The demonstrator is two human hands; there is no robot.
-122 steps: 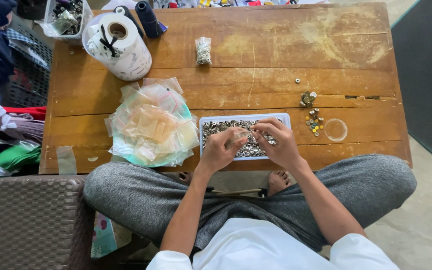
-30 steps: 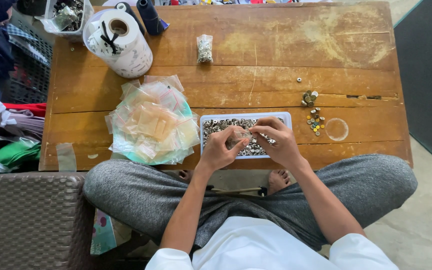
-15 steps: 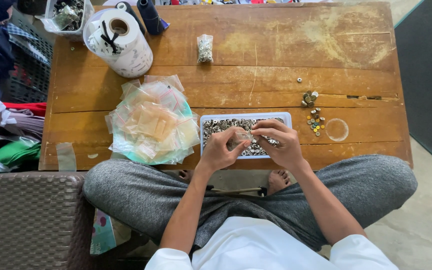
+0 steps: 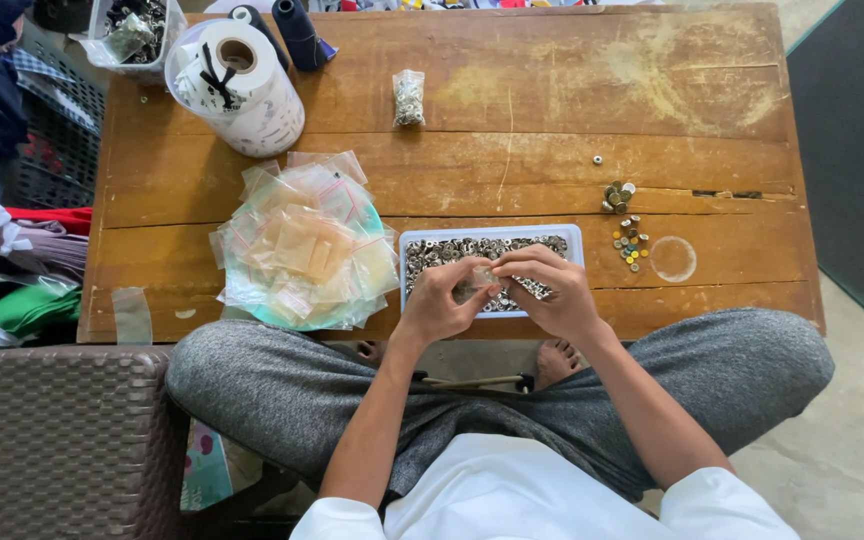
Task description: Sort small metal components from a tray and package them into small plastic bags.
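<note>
tray of metal rings (image 4: pixel 452 248) at table's (image 4: pixel 552 90) lower centre, bag pile (image 4: pixel 302 250) left of it, tape roll (image 4: pixel 242 85) upper left, loose buttons (image 4: pixel 627 240) right

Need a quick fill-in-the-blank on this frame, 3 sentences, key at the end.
1. Both hands, left hand and right hand, meet over a white ____ of small metal parts.
2. The pile of clear plastic bags lies to the person's ____ of the tray.
3. The table is made of ____.

Missing words: tray; left; wood
</note>
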